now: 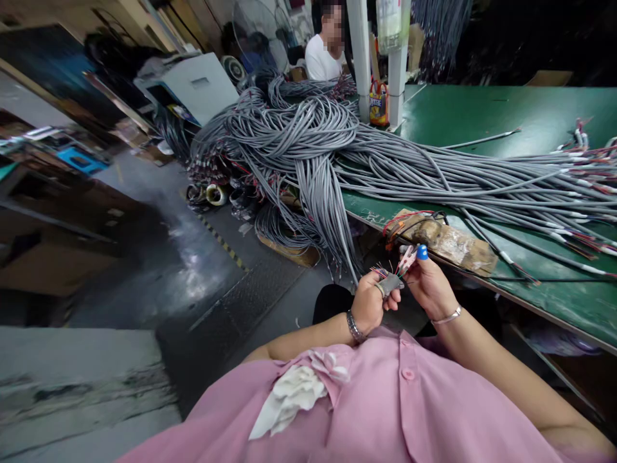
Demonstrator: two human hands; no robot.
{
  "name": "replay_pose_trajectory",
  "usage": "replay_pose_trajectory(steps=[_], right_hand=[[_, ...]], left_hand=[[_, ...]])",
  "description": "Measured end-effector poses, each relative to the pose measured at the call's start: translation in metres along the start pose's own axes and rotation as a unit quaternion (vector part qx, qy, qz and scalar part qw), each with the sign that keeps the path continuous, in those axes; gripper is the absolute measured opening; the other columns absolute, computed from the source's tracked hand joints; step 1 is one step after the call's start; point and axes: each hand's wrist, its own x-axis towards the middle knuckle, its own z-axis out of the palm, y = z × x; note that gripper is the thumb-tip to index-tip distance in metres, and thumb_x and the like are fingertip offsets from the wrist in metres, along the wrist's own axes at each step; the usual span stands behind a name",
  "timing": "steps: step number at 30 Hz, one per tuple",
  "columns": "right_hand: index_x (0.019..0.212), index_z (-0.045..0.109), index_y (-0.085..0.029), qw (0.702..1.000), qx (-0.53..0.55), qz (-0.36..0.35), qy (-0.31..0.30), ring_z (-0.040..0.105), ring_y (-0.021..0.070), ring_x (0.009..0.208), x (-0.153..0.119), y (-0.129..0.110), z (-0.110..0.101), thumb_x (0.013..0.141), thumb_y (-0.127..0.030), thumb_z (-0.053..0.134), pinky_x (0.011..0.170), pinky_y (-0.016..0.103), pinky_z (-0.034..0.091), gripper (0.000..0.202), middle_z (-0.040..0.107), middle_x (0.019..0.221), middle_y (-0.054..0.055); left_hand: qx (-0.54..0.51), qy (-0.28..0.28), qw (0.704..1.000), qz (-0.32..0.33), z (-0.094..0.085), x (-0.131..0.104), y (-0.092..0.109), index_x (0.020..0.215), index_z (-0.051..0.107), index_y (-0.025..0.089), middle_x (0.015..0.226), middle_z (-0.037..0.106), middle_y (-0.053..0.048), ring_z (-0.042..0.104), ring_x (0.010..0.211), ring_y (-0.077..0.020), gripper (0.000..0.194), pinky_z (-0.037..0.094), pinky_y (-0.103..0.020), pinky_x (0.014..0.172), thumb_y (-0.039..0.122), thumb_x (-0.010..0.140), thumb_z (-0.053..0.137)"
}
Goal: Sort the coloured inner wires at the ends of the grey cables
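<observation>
In front of my body, my left hand [370, 301] is closed around a short grey cable end [391, 283]. Thin coloured wires [380, 270] fan out of it above the fingers. My right hand [430, 283], with a blue finger cover [422, 252] on one fingertip, pinches a small pale pink piece [407, 258], perhaps a clip or connector. Green and red wires run between this piece and the cable end. A taped wooden block [438, 239] with red and black wires lies just beyond my right hand, at the bench edge.
A large heap of grey cables [308, 128] spreads over the green bench [482, 109] and hangs off its front. Stripped cable ends [578, 212] lie at right. A white post [359, 58] rises from the bench. Behind it sits a person [322, 59] in white.
</observation>
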Motion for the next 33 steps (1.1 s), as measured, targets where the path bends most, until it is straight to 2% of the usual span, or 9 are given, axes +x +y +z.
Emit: replay_pose_trajectory(steps=[5, 9, 12, 15, 18, 24, 28, 33], right_hand=[[0.079, 0.069, -0.022, 0.999, 0.017, 0.031, -0.004, 0.058, 0.0122, 0.067, -0.004, 0.001, -0.001, 0.070, -0.054, 0.073, 0.057, 0.022, 0.048, 0.034, 0.067, 0.077, 0.000], [0.085, 0.070, -0.022, 0.997, 0.006, 0.070, -0.034, 0.058, 0.0130, 0.067, -0.007, -0.002, -0.006, 0.076, -0.064, 0.060, 0.058, 0.023, 0.048, 0.044, 0.067, 0.079, 0.002], [0.087, 0.071, -0.020, 0.994, -0.010, 0.083, -0.064, 0.058, 0.0130, 0.067, -0.007, -0.006, -0.009, 0.080, -0.065, 0.054, 0.059, 0.024, 0.048, 0.048, 0.067, 0.079, 0.003], [0.085, 0.070, -0.020, 0.994, -0.030, 0.072, -0.071, 0.057, 0.0122, 0.066, -0.009, -0.007, -0.008, 0.080, -0.057, 0.060, 0.059, 0.024, 0.047, 0.038, 0.067, 0.082, 0.003], [0.084, 0.069, -0.020, 0.996, -0.061, 0.042, -0.053, 0.055, 0.0114, 0.063, -0.010, -0.006, -0.007, 0.079, -0.049, 0.067, 0.057, 0.023, 0.046, 0.030, 0.066, 0.078, 0.002], [0.080, 0.067, -0.020, 0.995, -0.080, 0.050, -0.026, 0.054, 0.0113, 0.058, -0.009, -0.007, -0.005, 0.074, -0.055, 0.068, 0.054, 0.024, 0.046, 0.036, 0.064, 0.071, 0.000], [0.075, 0.065, -0.020, 0.994, -0.090, 0.052, -0.036, 0.053, 0.0110, 0.057, -0.008, -0.011, -0.003, 0.073, -0.049, 0.072, 0.054, 0.024, 0.046, 0.030, 0.061, 0.064, -0.001], [0.084, 0.069, -0.022, 0.993, -0.038, 0.088, -0.068, 0.060, 0.0142, 0.072, -0.007, -0.011, -0.007, 0.079, -0.050, 0.066, 0.064, 0.026, 0.049, 0.028, 0.069, 0.083, 0.002]], left_hand=[[0.007, 0.001, 1.000, 0.001, -0.003, -0.004, -0.002, 0.069, 0.057, 0.013, 0.053, 0.059, 0.000, 0.049, 0.036, -0.0069, 0.023, 0.025, -0.018, 0.035, 0.035, 0.075, 0.061], [0.026, -0.007, 1.000, 0.010, -0.007, -0.009, -0.001, 0.065, 0.056, 0.013, 0.053, 0.059, -0.001, 0.049, 0.036, -0.0064, 0.025, 0.027, -0.019, 0.036, 0.035, 0.076, 0.062], [0.035, 0.000, 0.999, 0.028, -0.009, -0.012, 0.002, 0.067, 0.057, 0.013, 0.055, 0.060, 0.000, 0.050, 0.038, -0.0066, 0.028, 0.029, -0.018, 0.036, 0.039, 0.077, 0.062], [0.040, 0.008, 0.998, 0.050, -0.009, -0.012, 0.004, 0.073, 0.057, 0.014, 0.057, 0.061, 0.001, 0.052, 0.040, -0.0072, 0.027, 0.032, -0.018, 0.038, 0.040, 0.077, 0.064], [0.045, 0.005, 0.997, 0.060, -0.009, -0.011, 0.004, 0.074, 0.057, 0.014, 0.057, 0.061, 0.001, 0.052, 0.040, -0.0074, 0.026, 0.034, -0.018, 0.038, 0.039, 0.078, 0.064], [0.053, 0.012, 0.997, 0.047, -0.006, -0.010, 0.005, 0.073, 0.057, 0.015, 0.055, 0.061, 0.001, 0.052, 0.039, -0.0075, 0.025, 0.031, -0.018, 0.038, 0.039, 0.075, 0.064], [0.058, 0.010, 0.998, 0.032, -0.002, -0.009, 0.008, 0.069, 0.056, 0.014, 0.054, 0.060, 0.001, 0.051, 0.038, -0.0071, 0.029, 0.029, -0.018, 0.037, 0.042, 0.075, 0.064], [0.045, 0.004, 0.999, 0.024, -0.002, -0.006, 0.007, 0.071, 0.057, 0.014, 0.055, 0.060, 0.000, 0.050, 0.037, -0.0072, 0.029, 0.028, -0.019, 0.036, 0.043, 0.075, 0.063]])
